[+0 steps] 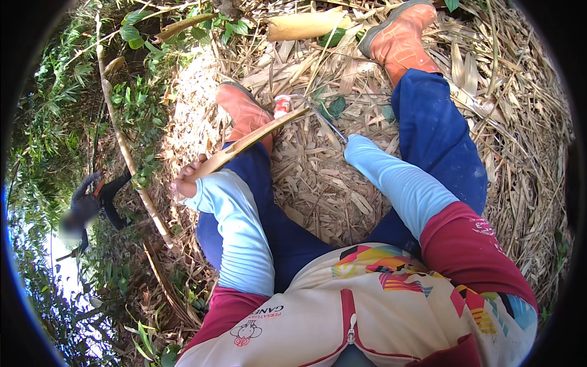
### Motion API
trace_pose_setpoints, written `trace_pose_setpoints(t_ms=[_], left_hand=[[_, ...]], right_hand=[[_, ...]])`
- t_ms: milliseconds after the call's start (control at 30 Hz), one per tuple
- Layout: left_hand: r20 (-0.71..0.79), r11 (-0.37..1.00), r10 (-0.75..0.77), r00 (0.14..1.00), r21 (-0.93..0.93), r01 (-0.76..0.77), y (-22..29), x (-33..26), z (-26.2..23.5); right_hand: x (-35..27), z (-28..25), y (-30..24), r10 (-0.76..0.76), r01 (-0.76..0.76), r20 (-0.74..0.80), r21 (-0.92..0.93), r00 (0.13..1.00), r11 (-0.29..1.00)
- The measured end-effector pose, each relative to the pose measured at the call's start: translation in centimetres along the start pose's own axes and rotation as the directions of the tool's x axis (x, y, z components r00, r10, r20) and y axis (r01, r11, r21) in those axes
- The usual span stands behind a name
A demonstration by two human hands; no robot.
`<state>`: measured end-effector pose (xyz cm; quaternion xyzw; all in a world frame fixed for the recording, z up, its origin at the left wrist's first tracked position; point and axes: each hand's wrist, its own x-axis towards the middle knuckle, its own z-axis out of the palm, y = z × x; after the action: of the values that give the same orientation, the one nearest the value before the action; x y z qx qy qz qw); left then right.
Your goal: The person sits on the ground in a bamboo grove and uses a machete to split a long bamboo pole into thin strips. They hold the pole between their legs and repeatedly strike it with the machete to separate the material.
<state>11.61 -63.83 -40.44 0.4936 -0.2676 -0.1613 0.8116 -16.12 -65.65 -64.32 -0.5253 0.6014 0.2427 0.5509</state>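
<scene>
My left hand (188,176) is closed round the lower end of a split bamboo piece (249,140), which slants up to the right over my left boot and trouser leg. My right hand (354,148) is at the end of a light-blue sleeve that hides its fingers. Out of it runs a thin metal tool with a hooked end (330,124), reaching up-left to the bamboo's far end. Whether the metal touches the bamboo is unclear. A red and white can (282,106) shows just beyond the bamboo, beside the left boot (243,111).
Dry leaves and bamboo scraps (324,183) cover the ground between my legs. My right boot (403,43) is stretched ahead, near a pale bamboo length (307,25). A long pole (125,147) lies along the left, by green plants. Another person (101,199) is farther off.
</scene>
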Motion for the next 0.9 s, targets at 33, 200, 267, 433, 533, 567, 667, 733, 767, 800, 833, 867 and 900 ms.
trace_pose_setpoints(t_ms=[33, 200, 267, 433, 533, 567, 667, 733, 767, 800, 833, 867, 900], left_hand=[[-0.02, 1.0, -0.003, 1.0, 0.01, 0.003, 0.3, 0.3, -0.1], [-0.078, 0.996, 0.069, 0.995, 0.059, -0.065, 0.8, -1.1, 1.4], [-0.081, 0.991, 0.112, 0.99, 0.08, -0.105, 0.8, -2.1, 2.4], [-0.004, 0.978, 0.176, 0.984, 0.113, -0.174, 0.6, -4.8, 4.4], [0.129, 0.976, 0.184, 0.974, 0.089, -0.196, 0.7, -5.6, 4.1], [0.186, 0.978, 0.182, 0.966, 0.063, -0.196, 0.6, -5.8, 4.0], [0.243, 0.973, 0.213, 0.946, 0.037, -0.228, 0.4, -6.7, 4.4], [0.195, 0.958, 0.266, 0.944, 0.058, -0.282, 0.4, -7.6, 5.3], [0.227, 0.962, 0.258, 0.939, 0.027, -0.271, 0.3, -7.6, 5.1], [0.258, 0.966, 0.251, 0.933, -0.003, -0.259, 0.2, -7.4, 4.6], [0.288, 0.969, 0.244, 0.926, -0.032, -0.245, 0.2, -7.4, 4.3], [0.313, 0.958, 0.27, 0.911, 0.006, -0.286, 0.2, -7.4, 4.5], [0.305, 0.956, 0.277, 0.911, 0.012, -0.295, 0.2, -7.4, 4.6]], right_hand=[[-0.2, -0.2, -0.2, -0.017, 0.017, 0.007, -0.009, 1.0, 1.0], [-4.6, -1.8, -2.6, -0.096, 0.097, -0.047, 0.011, 0.994, 0.995], [-7.4, -2.1, -3.2, -0.25, 0.268, -0.159, 0.109, 0.955, 0.957], [-12.8, -2.7, -4.7, -0.517, 0.608, -0.386, 0.163, 0.764, 0.777], [-17.4, -4.2, -6.1, -0.613, 0.694, -0.363, 0.154, 0.702, 0.703], [-18.6, -4.5, -6.4, -0.641, 0.713, -0.341, 0.149, 0.688, 0.685], [-19.7, -3.2, -6.7, -0.726, 0.809, -0.374, 0.141, 0.577, 0.571], [-20.5, -3.3, -7.2, -0.733, 0.781, -0.273, 0.166, 0.624, 0.602], [-20.5, -3.4, -7.1, -0.735, 0.793, -0.299, 0.184, 0.608, 0.581], [-20.5, -3.4, -6.8, -0.737, 0.805, -0.325, 0.201, 0.592, 0.558], [-20.5, -3.5, -6.7, -0.738, 0.817, -0.351, 0.218, 0.577, 0.535], [-20.5, -3.7, -6.7, -0.723, 0.791, -0.322, 0.223, 0.611, 0.569], [-20.4, -4.0, -6.7, -0.707, 0.765, -0.293, 0.228, 0.644, 0.602]])
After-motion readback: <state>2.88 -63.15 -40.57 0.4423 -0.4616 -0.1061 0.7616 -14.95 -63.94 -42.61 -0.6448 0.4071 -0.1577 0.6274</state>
